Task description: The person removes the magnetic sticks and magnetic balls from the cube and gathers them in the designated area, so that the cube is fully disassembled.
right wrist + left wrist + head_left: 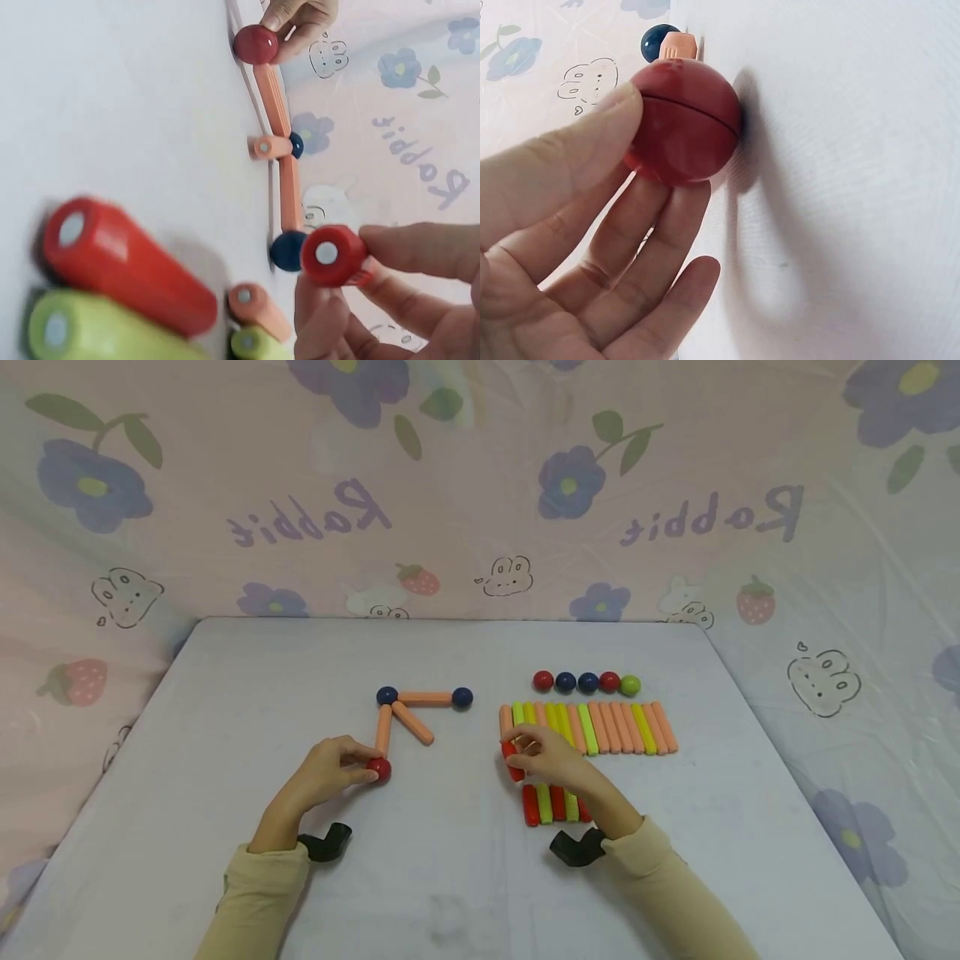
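Observation:
My left hand (327,770) pinches a red ball (686,124) between thumb and fingers, low over the table. From that ball an orange stick (384,732) runs to a dark blue ball (387,696). Another orange stick (424,699) links this ball to a second dark blue ball (462,697), while a third orange stick (413,725) slants off the first one with its far end free. My right hand (553,758) pinches a red stick (330,255), whose end shows a pale round disc. It is held beside the left end of a long row of sticks (617,728).
Behind the long row of orange, yellow and green sticks, several loose balls (588,682) stand in a line. A shorter row of red and green sticks (532,805) lies partly beneath my right forearm. A patterned cloth (465,485) hangs at the table's back edge.

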`<state>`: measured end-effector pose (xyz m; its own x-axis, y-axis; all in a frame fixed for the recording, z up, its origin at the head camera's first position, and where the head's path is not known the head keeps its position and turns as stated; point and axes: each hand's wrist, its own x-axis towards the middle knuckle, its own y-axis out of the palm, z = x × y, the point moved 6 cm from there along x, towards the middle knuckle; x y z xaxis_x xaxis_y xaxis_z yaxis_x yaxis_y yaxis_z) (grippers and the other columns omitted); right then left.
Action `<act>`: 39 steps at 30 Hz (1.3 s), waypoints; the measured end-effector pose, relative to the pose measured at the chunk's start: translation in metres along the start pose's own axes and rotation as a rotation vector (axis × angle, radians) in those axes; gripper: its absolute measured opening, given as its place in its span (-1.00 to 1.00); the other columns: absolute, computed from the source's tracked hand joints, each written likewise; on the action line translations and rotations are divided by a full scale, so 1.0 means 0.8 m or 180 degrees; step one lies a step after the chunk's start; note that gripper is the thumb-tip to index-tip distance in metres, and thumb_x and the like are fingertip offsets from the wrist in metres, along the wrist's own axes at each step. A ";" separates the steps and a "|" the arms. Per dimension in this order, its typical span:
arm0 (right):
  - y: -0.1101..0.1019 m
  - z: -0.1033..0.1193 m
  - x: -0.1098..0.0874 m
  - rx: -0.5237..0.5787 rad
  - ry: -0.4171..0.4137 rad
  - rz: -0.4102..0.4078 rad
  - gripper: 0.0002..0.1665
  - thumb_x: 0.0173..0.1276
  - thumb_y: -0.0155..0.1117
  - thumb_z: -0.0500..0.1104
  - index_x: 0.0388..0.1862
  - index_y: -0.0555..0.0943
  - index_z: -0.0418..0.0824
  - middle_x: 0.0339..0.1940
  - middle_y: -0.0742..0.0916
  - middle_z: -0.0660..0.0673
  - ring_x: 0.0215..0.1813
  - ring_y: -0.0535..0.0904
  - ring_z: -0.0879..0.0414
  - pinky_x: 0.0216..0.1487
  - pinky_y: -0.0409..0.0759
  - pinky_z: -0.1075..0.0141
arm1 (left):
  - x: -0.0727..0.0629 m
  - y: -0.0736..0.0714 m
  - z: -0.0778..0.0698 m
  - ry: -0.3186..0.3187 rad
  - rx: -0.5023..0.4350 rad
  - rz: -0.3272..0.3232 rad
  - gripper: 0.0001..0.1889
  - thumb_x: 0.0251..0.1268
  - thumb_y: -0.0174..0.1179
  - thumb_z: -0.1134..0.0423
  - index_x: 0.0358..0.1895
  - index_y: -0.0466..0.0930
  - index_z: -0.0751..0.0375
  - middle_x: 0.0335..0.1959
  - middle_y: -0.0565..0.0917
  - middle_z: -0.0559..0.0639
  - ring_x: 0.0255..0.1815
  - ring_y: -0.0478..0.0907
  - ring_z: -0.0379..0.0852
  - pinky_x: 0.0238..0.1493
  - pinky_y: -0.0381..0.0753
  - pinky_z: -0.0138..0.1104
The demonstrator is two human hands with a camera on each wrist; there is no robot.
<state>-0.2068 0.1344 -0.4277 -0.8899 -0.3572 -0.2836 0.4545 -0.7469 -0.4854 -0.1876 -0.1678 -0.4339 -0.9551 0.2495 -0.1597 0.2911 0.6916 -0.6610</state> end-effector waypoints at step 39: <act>-0.070 -0.096 -0.088 -0.0351 0.0377 -0.0164 -0.64 0.24 0.34 -0.24 -0.04 0.55 -0.40 -0.44 0.58 -0.10 -0.47 0.46 0.13 -0.50 0.53 0.42 | 0.000 0.002 0.002 -0.0062 -0.0071 -0.0009 -0.67 0.17 0.33 0.33 0.03 0.66 0.30 -0.01 0.66 0.26 0.07 0.60 0.20 0.13 0.60 0.02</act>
<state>-0.1663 0.2445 -0.4445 -0.9044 -0.2466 -0.3481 0.4155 -0.6942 -0.5878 -0.1873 -0.1677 -0.4363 -0.9568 0.2344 -0.1723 0.2894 0.7072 -0.6451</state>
